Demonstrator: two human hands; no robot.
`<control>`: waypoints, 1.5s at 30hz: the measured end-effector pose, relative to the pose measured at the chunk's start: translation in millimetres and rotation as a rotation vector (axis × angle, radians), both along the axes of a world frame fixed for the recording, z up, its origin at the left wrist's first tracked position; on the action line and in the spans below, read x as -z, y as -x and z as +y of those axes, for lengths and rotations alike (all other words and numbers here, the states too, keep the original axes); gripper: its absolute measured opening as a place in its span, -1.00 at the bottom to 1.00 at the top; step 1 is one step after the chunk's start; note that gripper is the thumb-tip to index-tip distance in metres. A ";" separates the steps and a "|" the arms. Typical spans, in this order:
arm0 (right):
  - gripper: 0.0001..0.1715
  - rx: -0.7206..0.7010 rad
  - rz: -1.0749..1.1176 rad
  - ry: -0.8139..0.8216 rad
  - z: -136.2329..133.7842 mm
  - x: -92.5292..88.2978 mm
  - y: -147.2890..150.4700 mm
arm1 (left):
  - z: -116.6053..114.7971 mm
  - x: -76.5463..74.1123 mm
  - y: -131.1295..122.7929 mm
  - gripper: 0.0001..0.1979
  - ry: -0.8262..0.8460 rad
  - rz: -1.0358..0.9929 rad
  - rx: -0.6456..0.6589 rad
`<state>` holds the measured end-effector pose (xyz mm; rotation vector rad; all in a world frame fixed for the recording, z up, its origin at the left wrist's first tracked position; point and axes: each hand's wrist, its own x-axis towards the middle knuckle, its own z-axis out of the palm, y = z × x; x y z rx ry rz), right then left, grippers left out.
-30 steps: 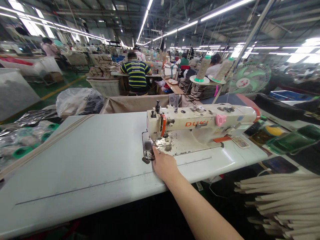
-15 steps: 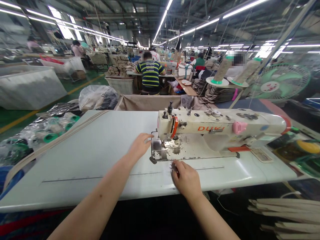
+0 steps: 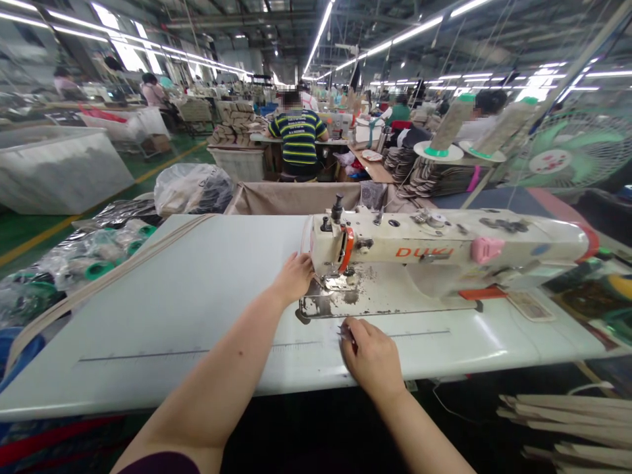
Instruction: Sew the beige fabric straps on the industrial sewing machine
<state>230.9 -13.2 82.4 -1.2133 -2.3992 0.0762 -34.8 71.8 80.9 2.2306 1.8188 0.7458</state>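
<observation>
My left hand (image 3: 295,278) reaches to the needle end of a white sewing machine (image 3: 424,247) with orange lettering. Its fingers are bent close together beside the presser foot (image 3: 338,283); their tips are partly hidden, and I cannot make out what is between them. Resting on the white table (image 3: 197,289) in front of the machine bed, my right hand (image 3: 372,355) is closed around small metal thread snips (image 3: 344,333). Only the pointed tips of the snips stick out past the fingers, toward the left. A printed ruler line (image 3: 148,357) runs along the table near its front edge.
Long beige strips (image 3: 118,266) lie over the table's left side. Thread cones (image 3: 448,128) and a green fan (image 3: 557,155) stand behind the machine. A fabric-lined bin (image 3: 291,197) adjoins the far edge. Beige strips (image 3: 567,415) hang at lower right. A person in a striped shirt (image 3: 299,138) sits ahead.
My left hand has moved right and slightly farther away, from the corner of the machine bed to beside the presser foot. My right hand stays nearly in place with the thread snips.
</observation>
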 end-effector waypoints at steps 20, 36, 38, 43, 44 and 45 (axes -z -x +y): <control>-0.81 0.007 0.018 -0.048 -1.8 -1.7 0.5 | -51.8 -13.8 -7.4 -0.87 0.043 -0.100 -0.082; -0.85 0.006 0.007 -0.071 -1.8 -3.8 2.3 | -79.2 -14.2 -41.2 -0.82 0.082 -0.197 -0.145; -0.85 0.007 0.008 -0.072 -1.8 -3.8 2.0 | -81.8 -14.5 -50.0 -0.82 0.097 -0.165 -0.186; -0.81 0.010 0.048 -0.061 -1.4 -1.7 0.5 | -82.9 -23.9 -70.3 -0.89 0.173 -0.102 -0.265; -0.81 0.006 0.059 -0.059 -1.5 -1.3 0.0 | -83.2 -26.4 -74.0 -0.90 0.190 -0.088 -0.269; -0.81 0.002 0.071 -0.060 -1.8 -0.9 -0.5 | -83.8 -28.9 -77.7 -0.90 0.209 -0.075 -0.271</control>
